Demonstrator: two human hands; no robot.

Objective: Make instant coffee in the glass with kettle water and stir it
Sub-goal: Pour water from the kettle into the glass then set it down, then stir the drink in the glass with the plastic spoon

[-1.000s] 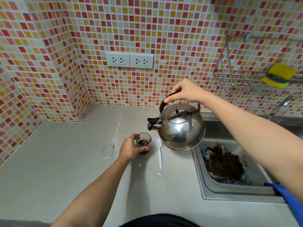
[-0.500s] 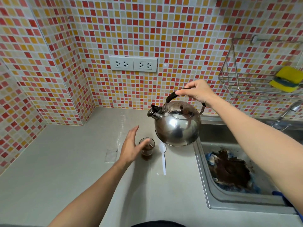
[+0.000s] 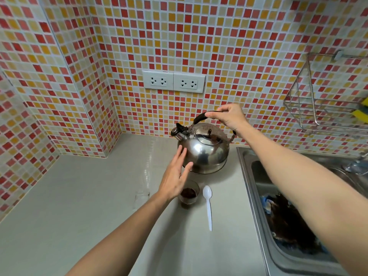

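Observation:
The steel kettle (image 3: pixel 205 150) stands upright at the back of the grey counter (image 3: pixel 89 196), its spout pointing left. My right hand (image 3: pixel 229 116) grips its black handle from above. My left hand (image 3: pixel 175 176) hovers open, fingers spread, just left of the kettle's body and above the small glass (image 3: pixel 189 195). The glass holds dark brown coffee and its left side is hidden by my hand. A white plastic spoon (image 3: pixel 208 204) lies on the counter right of the glass, bowl pointing away from me.
A steel sink (image 3: pixel 251 196) with dark grounds and a blue cloth lies to the right. Above it, a wire rack (image 3: pixel 310 108) holds a yellow sponge (image 3: pixel 361 114). Two wall sockets (image 3: pixel 173 81) sit behind the kettle. A clear wrapper (image 3: pixel 142 196) lies left of the glass.
My right hand moved the kettle back from over the glass, levelled it and lowered it onto the counter. My left hand let go of the glass and lifted open beside the kettle.

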